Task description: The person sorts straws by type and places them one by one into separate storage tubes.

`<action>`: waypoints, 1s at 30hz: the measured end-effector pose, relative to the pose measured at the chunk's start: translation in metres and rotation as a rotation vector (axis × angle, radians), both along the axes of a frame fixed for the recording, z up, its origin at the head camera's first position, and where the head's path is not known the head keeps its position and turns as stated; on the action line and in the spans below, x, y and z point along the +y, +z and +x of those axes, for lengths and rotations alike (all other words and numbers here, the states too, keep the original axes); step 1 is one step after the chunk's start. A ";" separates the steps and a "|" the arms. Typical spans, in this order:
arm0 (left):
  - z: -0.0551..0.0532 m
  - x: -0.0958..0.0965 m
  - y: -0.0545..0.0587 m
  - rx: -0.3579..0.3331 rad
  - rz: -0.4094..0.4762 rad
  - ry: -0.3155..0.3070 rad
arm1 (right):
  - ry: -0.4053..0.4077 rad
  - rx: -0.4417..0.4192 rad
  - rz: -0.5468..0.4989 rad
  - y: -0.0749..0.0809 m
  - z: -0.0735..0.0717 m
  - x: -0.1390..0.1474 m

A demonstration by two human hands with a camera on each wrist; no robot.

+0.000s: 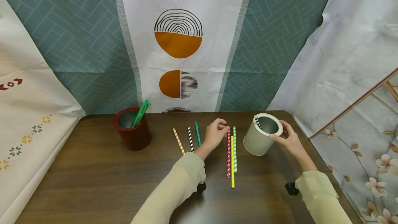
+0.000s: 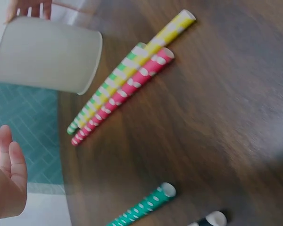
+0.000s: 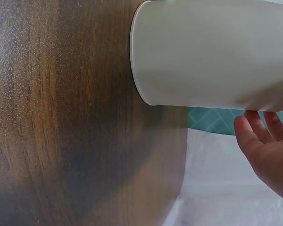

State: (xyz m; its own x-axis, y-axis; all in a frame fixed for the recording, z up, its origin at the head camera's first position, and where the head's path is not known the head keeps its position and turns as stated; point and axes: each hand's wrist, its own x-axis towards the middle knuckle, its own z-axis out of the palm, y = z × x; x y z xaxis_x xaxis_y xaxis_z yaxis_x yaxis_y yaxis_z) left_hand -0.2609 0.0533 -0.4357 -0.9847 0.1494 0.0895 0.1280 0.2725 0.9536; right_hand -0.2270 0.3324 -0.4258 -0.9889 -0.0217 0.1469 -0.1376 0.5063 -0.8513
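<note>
Above the table, my left hand (image 1: 216,134) hovers with loosely bent fingers and nothing held, near the top of the red dotted straw (image 1: 228,155). Beside that straw lie a yellow straw (image 1: 232,168) and a green striped straw (image 1: 234,148); the yellow one overlaps the green in the left wrist view. My right hand (image 1: 290,137) holds the right side of a light grey cup (image 1: 258,140), thumb at the rim. A black-and-white straw (image 1: 257,122) leans inside this cup. In the right wrist view, fingertips (image 3: 254,120) touch the cup's wall.
Left of my left arm lie an orange striped straw (image 1: 178,140), a black striped straw (image 1: 190,137) and a teal dotted straw (image 1: 197,132), partly covered by the arm. A dark red cup (image 1: 133,136) holding green straws (image 1: 141,112) stands farther left near the table's back edge.
</note>
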 end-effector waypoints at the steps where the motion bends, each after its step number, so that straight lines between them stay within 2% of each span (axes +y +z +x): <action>1: 0.000 -0.003 -0.003 -0.005 0.002 0.001 | 0.000 -0.002 0.002 0.000 0.000 0.000; 10: -0.001 -0.034 -0.024 -0.017 -0.071 0.036 | 0.000 -0.007 0.005 0.001 0.001 -0.001; 16: -0.002 -0.059 -0.029 -0.049 -0.141 0.097 | -0.013 -0.009 0.019 0.001 0.001 0.000; 20: -0.004 -0.075 -0.033 -0.039 -0.184 0.140 | -0.016 -0.011 0.019 0.000 0.001 0.000; 26: -0.010 -0.097 -0.046 -0.009 -0.285 0.214 | -0.015 -0.004 0.008 -0.002 0.000 0.001; 30: -0.011 -0.109 -0.052 -0.023 -0.326 0.250 | -0.016 0.001 0.000 -0.002 0.000 0.001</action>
State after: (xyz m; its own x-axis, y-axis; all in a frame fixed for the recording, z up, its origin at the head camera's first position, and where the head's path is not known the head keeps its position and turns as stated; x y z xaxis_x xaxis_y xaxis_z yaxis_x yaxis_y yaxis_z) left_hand -0.2722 -0.0552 -0.4878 -0.9954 -0.0782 0.0545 -0.0011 0.5807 0.8141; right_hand -0.2272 0.3330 -0.4277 -0.9890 -0.0057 0.1479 -0.1302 0.5081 -0.8514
